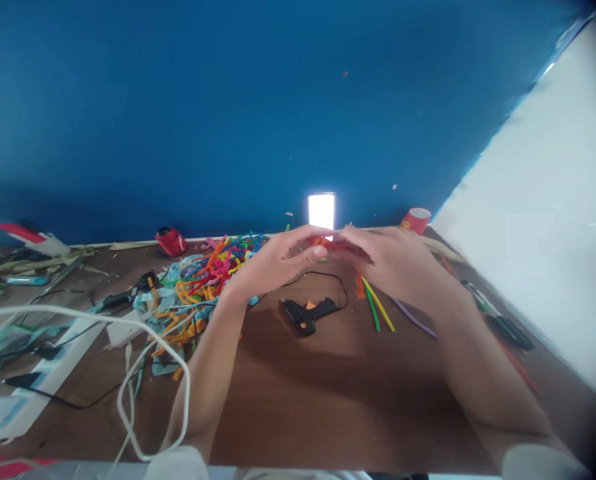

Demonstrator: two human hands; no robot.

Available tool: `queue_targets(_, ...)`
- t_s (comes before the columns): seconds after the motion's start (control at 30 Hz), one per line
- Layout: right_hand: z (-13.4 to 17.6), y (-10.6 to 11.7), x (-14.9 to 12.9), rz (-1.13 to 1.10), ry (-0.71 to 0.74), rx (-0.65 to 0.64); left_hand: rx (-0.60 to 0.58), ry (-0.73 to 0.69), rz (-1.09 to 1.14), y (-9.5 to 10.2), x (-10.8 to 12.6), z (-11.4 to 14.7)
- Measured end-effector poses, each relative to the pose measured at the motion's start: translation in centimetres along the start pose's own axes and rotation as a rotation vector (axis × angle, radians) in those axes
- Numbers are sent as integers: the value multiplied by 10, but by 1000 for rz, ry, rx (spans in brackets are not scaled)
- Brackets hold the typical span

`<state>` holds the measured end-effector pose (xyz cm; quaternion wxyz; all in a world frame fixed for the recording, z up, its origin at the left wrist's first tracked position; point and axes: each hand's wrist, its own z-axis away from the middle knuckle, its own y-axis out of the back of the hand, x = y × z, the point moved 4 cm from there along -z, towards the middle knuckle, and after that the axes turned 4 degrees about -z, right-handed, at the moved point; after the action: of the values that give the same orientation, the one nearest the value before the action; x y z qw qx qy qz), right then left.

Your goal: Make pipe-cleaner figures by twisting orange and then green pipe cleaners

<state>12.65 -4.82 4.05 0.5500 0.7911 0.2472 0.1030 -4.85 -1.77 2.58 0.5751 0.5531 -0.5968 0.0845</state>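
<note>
Both hands are raised over the table, with their fingertips meeting in front of a bright glowing screen (321, 210). My left hand (283, 257) pinches the left end of a red-orange piece (348, 247) that looks like pipe cleaner. On its other side my right hand (393, 260) curls its fingers round the same piece, hiding most of it. Below them a black glue gun (308, 316) lies on its side, its cord looping behind. Green (373, 309) and yellow pipe cleaners (379, 305) lie under my right hand, beside a purple one (415, 317).
A tangled heap of coloured pipe cleaners (218, 267) covers the table's left middle. A white cable (185, 373) loops near my left forearm, by a white power strip (53, 373). Red rolls (171, 241) stand near the blue wall. Scissors-like dark tools (508, 327) lie right.
</note>
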Motion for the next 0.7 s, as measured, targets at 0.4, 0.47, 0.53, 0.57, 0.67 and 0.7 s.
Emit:
queue_targets(0.4, 1, 10, 0, -171, -72, 85, 409, 48, 88, 18, 2, 2)
queue_targets(0.47, 1, 8, 0, -184, -57, 81, 432, 56, 111, 19, 0, 2)
queue_targets(0.53, 1, 6, -1, -205, -39, 74, 438, 62, 141, 19, 0, 2)
queue_targets(0.57, 1, 5, -1, -214, -33, 69, 434, 60, 161, 19, 1, 2)
queue_targets(0.67, 0, 3, -5, -229, -24, 49, 407, 40, 238, 18, 5, 3)
queue_targets(0.7, 0, 2, -7, -234, -25, 41, 402, 32, 263, 17, 7, 4)
